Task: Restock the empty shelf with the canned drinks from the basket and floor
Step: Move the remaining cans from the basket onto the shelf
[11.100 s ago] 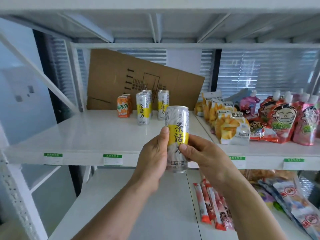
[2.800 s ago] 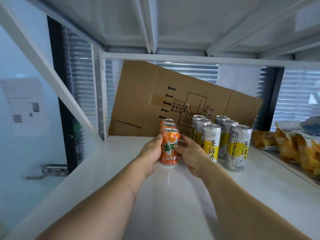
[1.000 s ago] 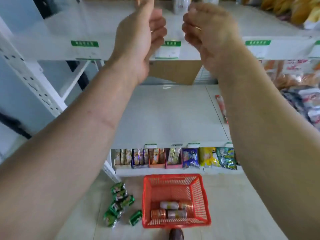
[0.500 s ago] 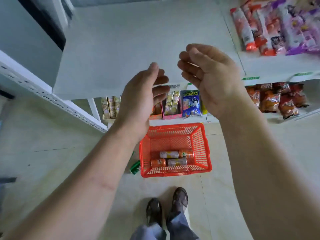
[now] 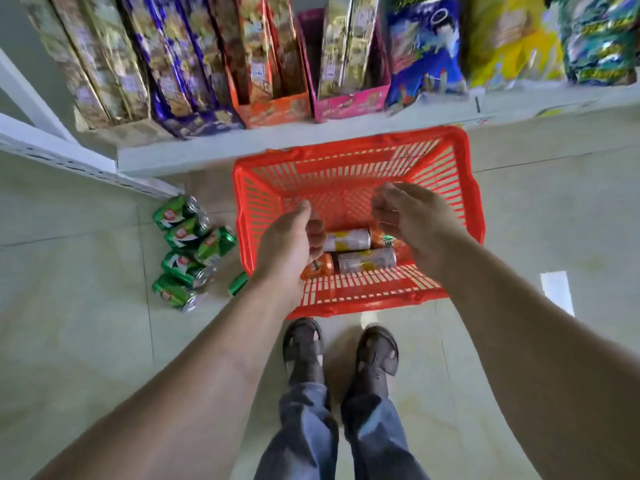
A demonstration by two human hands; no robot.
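Now lower, both hands (image 5: 349, 233) empty over red basket (image 5: 346, 161), cans (image 5: 356, 251) nearer

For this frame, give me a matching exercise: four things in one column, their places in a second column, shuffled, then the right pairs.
Things:
1. green cans
2. silver and yellow cans
3. snack packets
4. sandals

Places:
A. on the bottom shelf
B. lying inside the red basket
C. on the person's feet, near side of the basket
D. lying on the floor, left of the basket

Pairs: 1-D, 2-B, 3-A, 4-C
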